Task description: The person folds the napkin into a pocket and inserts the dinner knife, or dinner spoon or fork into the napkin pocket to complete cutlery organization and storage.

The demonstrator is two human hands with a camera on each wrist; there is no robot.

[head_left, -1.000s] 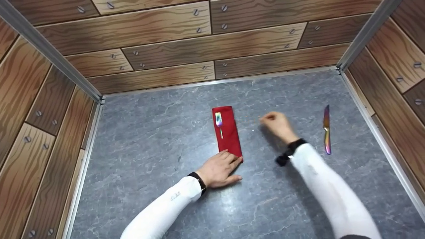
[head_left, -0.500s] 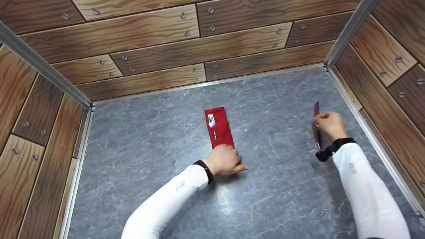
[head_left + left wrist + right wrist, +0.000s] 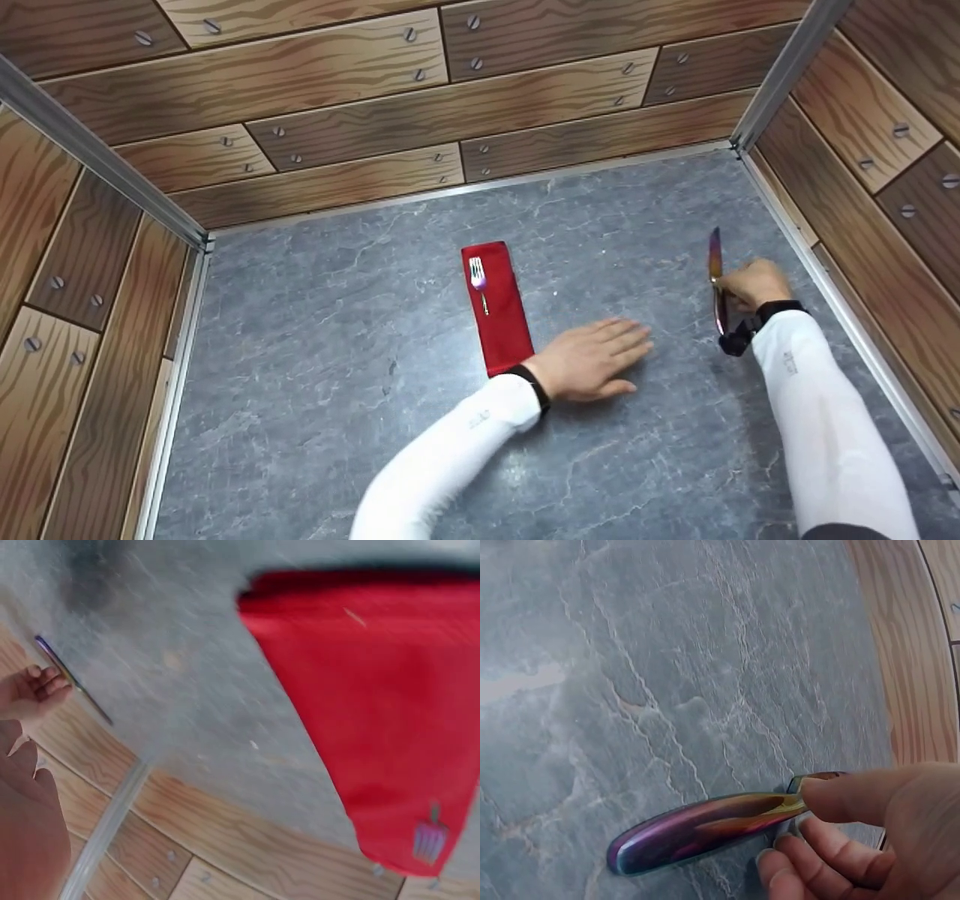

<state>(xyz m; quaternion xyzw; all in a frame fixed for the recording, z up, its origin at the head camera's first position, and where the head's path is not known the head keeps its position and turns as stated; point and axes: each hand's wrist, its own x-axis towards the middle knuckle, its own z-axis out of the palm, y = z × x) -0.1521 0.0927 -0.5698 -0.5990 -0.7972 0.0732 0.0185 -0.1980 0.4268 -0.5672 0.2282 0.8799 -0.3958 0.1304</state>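
At the right of the head view my right hand (image 3: 756, 283) pinches a rainbow-coloured knife (image 3: 715, 255) between thumb and fingers. In the right wrist view its glossy handle (image 3: 705, 832) points left, and the thumb presses near the neck. My left hand (image 3: 592, 358) is spread with straight fingers over the grey surface, just right of the red folded napkin (image 3: 504, 322); it holds nothing. Whether it touches the surface I cannot tell. A shiny fork (image 3: 478, 279) lies on the napkin's upper part, tines away from me. The left wrist view is blurred and shows the napkin large.
The grey marbled surface (image 3: 337, 315) is bounded by wood-patterned walls at the back (image 3: 337, 90), the left (image 3: 105, 255) and the right (image 3: 870, 217). Metal strips run along their lower edges. The right hand is close to the right wall.
My right hand has travelled right to the knife and taken hold of it. My left hand has left the napkin's near end and shifted right, fingers straightened. Napkin and fork stay put.
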